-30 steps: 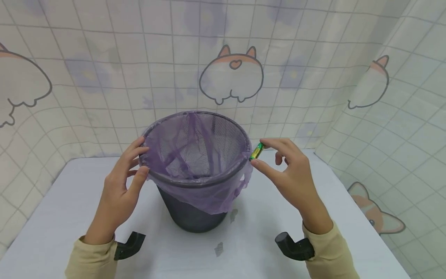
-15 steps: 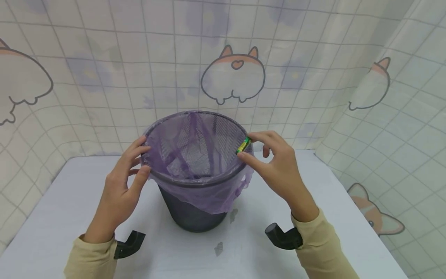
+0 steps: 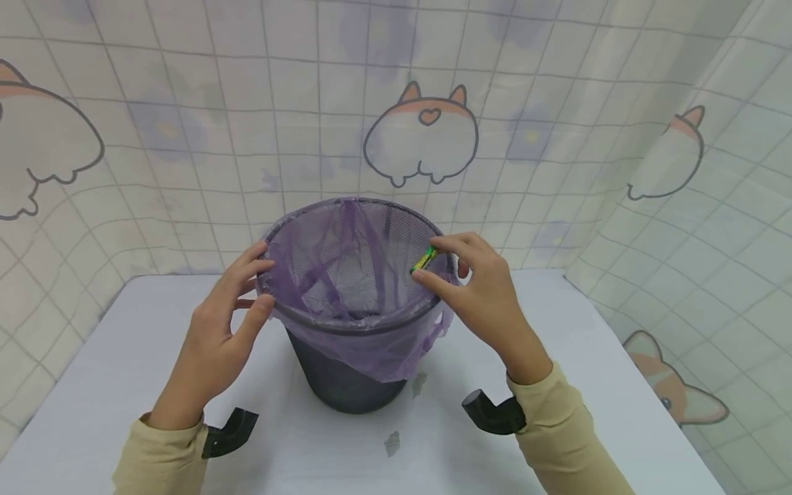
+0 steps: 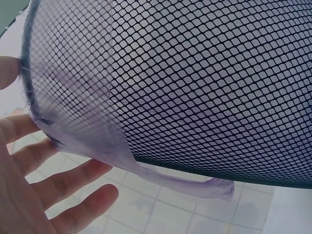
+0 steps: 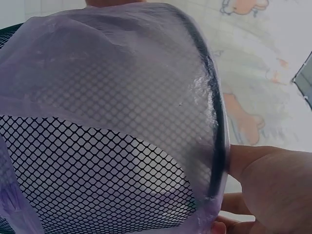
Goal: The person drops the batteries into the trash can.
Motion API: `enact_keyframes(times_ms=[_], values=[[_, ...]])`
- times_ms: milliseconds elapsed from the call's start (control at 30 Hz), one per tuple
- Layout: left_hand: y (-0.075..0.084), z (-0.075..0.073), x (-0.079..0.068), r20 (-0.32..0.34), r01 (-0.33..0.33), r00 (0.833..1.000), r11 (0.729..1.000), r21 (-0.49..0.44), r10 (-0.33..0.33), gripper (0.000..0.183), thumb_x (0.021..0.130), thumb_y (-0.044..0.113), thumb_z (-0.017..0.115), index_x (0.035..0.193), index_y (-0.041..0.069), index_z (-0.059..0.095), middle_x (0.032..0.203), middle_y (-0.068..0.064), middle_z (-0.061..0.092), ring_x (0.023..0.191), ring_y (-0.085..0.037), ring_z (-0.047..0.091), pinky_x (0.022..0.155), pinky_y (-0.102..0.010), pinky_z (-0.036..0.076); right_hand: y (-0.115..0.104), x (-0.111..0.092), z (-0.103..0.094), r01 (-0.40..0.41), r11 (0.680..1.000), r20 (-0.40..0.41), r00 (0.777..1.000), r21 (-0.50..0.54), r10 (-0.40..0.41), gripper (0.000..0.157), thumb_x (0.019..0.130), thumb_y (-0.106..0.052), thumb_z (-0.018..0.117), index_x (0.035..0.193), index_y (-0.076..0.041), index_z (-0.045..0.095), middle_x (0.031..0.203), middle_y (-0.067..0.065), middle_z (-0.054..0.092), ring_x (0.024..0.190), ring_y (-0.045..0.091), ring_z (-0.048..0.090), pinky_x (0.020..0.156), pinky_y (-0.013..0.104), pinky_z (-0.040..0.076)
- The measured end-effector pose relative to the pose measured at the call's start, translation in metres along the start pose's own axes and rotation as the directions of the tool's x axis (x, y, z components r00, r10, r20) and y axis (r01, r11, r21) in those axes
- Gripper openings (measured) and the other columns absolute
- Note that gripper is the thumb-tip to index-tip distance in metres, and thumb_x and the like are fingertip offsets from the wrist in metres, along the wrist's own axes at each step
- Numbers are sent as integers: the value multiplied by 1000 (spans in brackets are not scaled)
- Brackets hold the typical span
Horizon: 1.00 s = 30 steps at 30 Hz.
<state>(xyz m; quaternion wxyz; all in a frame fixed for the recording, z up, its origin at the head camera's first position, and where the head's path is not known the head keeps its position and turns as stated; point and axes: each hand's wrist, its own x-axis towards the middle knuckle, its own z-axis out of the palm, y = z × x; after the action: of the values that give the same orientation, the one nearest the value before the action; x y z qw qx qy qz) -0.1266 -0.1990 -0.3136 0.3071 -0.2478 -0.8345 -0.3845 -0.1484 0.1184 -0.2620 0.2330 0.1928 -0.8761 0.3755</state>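
A dark mesh wastebasket (image 3: 346, 385) stands upright, lined with a thin purple bag (image 3: 371, 357) folded over its rim. My left hand (image 3: 210, 337) rests on the rim's left side, thumb and fingertips touching it. In the left wrist view, that hand's other fingers (image 4: 73, 183) spread out straight beside the mesh. Between thumb and index finger, my right hand (image 3: 485, 295) pinches a small green and yellow battery (image 3: 423, 260) over the right part of the opening. The right wrist view has the hand (image 5: 278, 180) partly behind the rim, with the battery hidden.
The basket stands on a white table (image 3: 185, 385). Behind it hangs a checked curtain (image 3: 315, 124) with cartoon dogs. Grey patches (image 3: 392, 444) mark the tabletop in front. A black camera mount (image 3: 232, 433) sticks out from the left wrist, another (image 3: 495, 412) from the right.
My right hand has moved left with the battery, from outside the basket's right rim to over the opening. The left hand stays on the rim; the head view has shifted slightly.
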Motion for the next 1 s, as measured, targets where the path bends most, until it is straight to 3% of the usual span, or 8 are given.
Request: enact_keyframes(times_ms=[300,567,767,1000], values=[[2,-3,0,32,2,999,999,39,-4,45,96,11,57,140,14,49,154,0,39,119,-27,58,90,-4,40,1,-4,-1,10,1000,-15,1000,-1,-10,43,81,-21,79,119,-7,66,113,7,66,78,20,45,65,27,35],[4,-11,5,108,11,994,994,106,-23,50,96,12,56,145,15,42,157,0,33,120,-23,56,87,-12,42,3,-12,-5,70,997,-70,995,-33,-72,41,81,-20,79,118,-7,67,111,5,66,76,14,43,62,23,34],[1,-14,3,145,40,988,994,105,-55,63,100,13,48,155,21,19,161,3,22,127,-29,51,90,-18,42,6,-22,-9,53,997,-121,991,-58,-60,39,80,-21,79,116,-9,68,112,3,66,82,14,48,68,25,37],[-8,-22,-1,159,38,986,992,118,-57,61,102,15,44,156,21,16,161,0,23,143,-21,31,105,-8,27,17,-31,-16,21,998,-162,986,-66,-32,36,81,-18,78,115,-10,68,114,5,66,91,19,55,78,30,40]])
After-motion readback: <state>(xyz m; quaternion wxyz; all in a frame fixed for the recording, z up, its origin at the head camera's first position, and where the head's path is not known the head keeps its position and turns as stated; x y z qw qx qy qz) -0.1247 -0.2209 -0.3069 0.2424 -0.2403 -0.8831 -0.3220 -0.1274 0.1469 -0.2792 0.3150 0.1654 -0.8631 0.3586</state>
